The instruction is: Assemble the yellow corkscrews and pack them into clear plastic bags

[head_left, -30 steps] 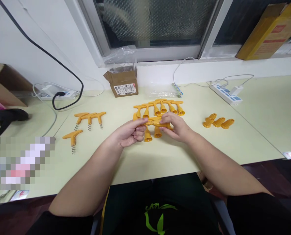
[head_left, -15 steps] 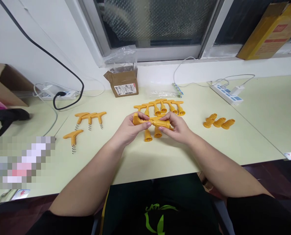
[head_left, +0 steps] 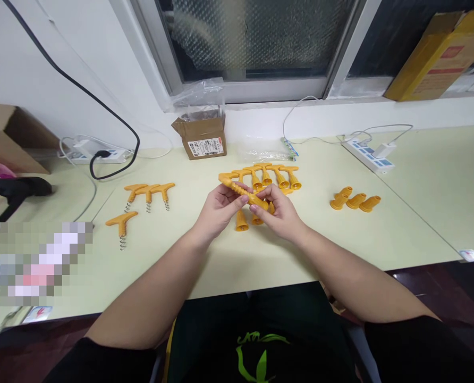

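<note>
Between both hands is a yellow corkscrew [head_left: 237, 186], tilted with its T-handle up to the left. My left hand [head_left: 223, 211] is closed around its ribbed shank. My right hand [head_left: 279, 210] pinches the yellow sleeve [head_left: 257, 200] at its lower end. The sleeve sits against the shank, and the metal spiral is hidden. Behind and below the hands lie several sleeved corkscrews [head_left: 279, 175], some partly covered by my fingers. To the left lie several bare T-handled corkscrews [head_left: 122, 223] with spirals showing. Several loose yellow sleeves [head_left: 356, 200] stand or lean at the right.
A small cardboard box [head_left: 205, 139] with plastic film stands near the wall. Power strips [head_left: 368, 154] with cables lie at the back right and back left. A black cable [head_left: 115, 114] loops down at the left. A clear bag [head_left: 261, 148] lies behind the corkscrews.
The corkscrew has turned from nearly level to a slant, its handle end up and its sleeve end down. Both hands still hold it; the right has shifted slightly left.
</note>
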`<state>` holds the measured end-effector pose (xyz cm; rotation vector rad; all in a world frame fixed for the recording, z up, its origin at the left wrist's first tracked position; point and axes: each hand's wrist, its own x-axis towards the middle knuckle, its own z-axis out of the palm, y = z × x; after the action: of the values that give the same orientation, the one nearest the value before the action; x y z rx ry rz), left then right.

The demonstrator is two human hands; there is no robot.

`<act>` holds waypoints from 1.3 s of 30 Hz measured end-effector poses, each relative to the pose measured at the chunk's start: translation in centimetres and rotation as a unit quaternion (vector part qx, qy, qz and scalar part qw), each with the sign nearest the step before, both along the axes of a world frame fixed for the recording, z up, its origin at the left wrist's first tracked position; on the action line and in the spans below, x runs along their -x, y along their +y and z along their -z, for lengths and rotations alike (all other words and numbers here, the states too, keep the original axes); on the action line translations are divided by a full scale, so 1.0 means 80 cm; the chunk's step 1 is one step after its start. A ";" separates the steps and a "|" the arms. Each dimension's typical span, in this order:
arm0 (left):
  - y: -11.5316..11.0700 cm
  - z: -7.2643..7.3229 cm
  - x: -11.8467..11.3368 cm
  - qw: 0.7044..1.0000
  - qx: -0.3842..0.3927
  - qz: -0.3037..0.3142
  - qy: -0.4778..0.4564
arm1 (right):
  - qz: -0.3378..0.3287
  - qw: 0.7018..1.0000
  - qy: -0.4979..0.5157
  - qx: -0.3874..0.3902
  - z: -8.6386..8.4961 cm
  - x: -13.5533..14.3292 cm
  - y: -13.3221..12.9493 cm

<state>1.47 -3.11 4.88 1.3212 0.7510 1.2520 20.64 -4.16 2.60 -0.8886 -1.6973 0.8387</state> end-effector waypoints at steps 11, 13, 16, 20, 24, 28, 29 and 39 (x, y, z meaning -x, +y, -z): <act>0.014 0.002 0.017 0.995 -0.011 0.041 0.086 | 0.049 0.991 -0.043 -0.119 -0.003 -0.013 0.021; 0.021 -0.001 0.030 0.989 -0.024 0.065 0.129 | 0.056 0.989 -0.031 -0.132 -0.013 -0.021 0.030; 0.030 -0.005 0.049 0.977 -0.032 0.112 0.178 | 0.003 0.983 -0.055 -0.173 -0.039 -0.023 0.044; 0.031 -0.007 0.061 0.960 0.034 0.228 0.155 | -0.148 0.957 -0.129 -0.212 -0.086 -0.007 0.057; 0.025 -0.007 0.056 0.961 0.111 0.250 0.037 | -0.217 0.953 -0.143 -0.158 -0.108 0.008 0.068; 0.019 -0.005 0.045 0.972 0.090 0.197 0.094 | -0.215 0.954 -0.168 -0.125 -0.099 0.011 0.081; 0.016 -0.004 0.042 0.973 0.066 0.167 0.142 | -0.210 0.952 -0.178 -0.135 -0.095 0.012 0.084; 0.000 0.005 0.019 0.907 -0.081 -0.053 0.411 | -0.027 0.965 -0.259 0.044 -0.100 0.039 0.066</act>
<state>-0.08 -3.07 4.47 1.9998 1.3330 0.8127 17.51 1.09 10.60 -1.2012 -2.1539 0.7628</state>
